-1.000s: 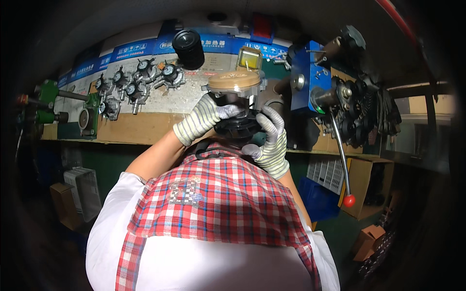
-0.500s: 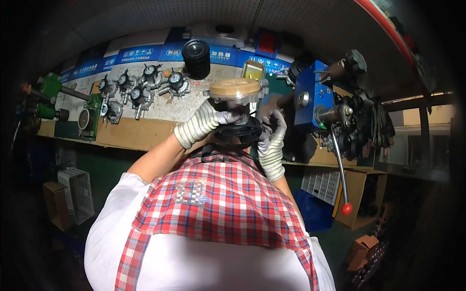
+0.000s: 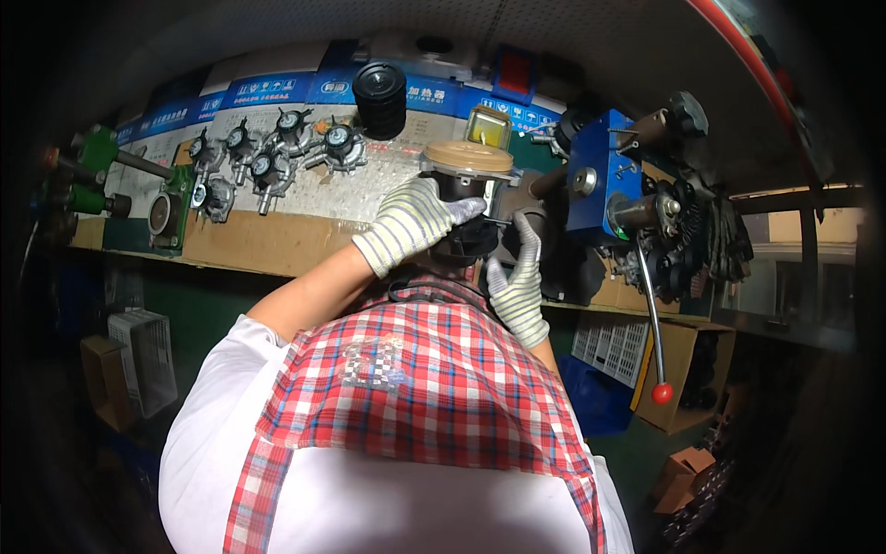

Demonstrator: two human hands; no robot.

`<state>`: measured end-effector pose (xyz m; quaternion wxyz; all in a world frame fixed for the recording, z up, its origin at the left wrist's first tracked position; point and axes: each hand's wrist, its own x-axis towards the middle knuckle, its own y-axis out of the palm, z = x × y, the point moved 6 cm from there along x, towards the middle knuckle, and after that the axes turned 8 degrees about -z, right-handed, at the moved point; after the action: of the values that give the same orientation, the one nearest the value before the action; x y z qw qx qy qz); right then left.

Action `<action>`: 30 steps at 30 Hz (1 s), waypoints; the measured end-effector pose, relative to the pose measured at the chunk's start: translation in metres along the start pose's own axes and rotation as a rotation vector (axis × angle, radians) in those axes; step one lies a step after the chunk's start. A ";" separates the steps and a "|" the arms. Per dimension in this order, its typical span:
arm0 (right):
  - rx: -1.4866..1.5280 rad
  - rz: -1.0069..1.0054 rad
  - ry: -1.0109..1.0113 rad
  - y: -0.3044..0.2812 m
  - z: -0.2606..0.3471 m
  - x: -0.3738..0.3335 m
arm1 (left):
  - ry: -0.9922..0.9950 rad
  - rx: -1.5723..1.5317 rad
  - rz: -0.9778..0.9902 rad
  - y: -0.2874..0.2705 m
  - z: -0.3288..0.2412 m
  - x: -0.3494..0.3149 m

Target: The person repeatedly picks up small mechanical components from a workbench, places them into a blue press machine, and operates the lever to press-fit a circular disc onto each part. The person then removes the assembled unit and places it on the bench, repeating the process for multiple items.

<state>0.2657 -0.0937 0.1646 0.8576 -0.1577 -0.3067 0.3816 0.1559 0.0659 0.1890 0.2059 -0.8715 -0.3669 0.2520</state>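
Presently, from the head view, I see the left hand (image 3: 413, 223) wrapped round a tan-capped assembly (image 3: 468, 162) at the bench edge (image 3: 240, 268); the right hand (image 3: 519, 288), thumb and fingers parted, borders it, contact unclear; a blue lever press (image 3: 591, 198) bounds the right.

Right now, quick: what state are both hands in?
Left hand: closed on the tan-topped assembly.
Right hand: half-curled beside it; whether it grips anything cannot be told.

Wears red/wht plaid apron (image 3: 420, 392), wht shirt (image 3: 392, 503), striped gloves (image 3: 406, 224).
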 end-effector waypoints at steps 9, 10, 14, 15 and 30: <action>0.132 0.109 0.050 -0.010 -0.031 -0.014 | -0.109 -0.590 0.288 0.079 0.014 0.016; 0.127 0.076 0.093 -0.017 -0.042 -0.020 | -0.320 -0.798 0.486 0.097 0.022 0.013; 0.082 -0.098 0.500 -0.058 -0.106 -0.051 | -0.510 -0.706 0.813 0.167 0.057 0.018; -0.037 -0.117 0.621 -0.081 -0.113 -0.058 | -0.520 -0.587 0.833 0.167 0.042 0.009; -0.337 -0.850 1.559 -0.338 -0.441 -0.168 | -0.719 -0.722 0.317 0.145 0.121 -0.013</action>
<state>0.6517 -0.4583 -0.0690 0.8563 -0.3685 0.2773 -0.2324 0.1541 -0.0167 0.0183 -0.2865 -0.7903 -0.3414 0.4203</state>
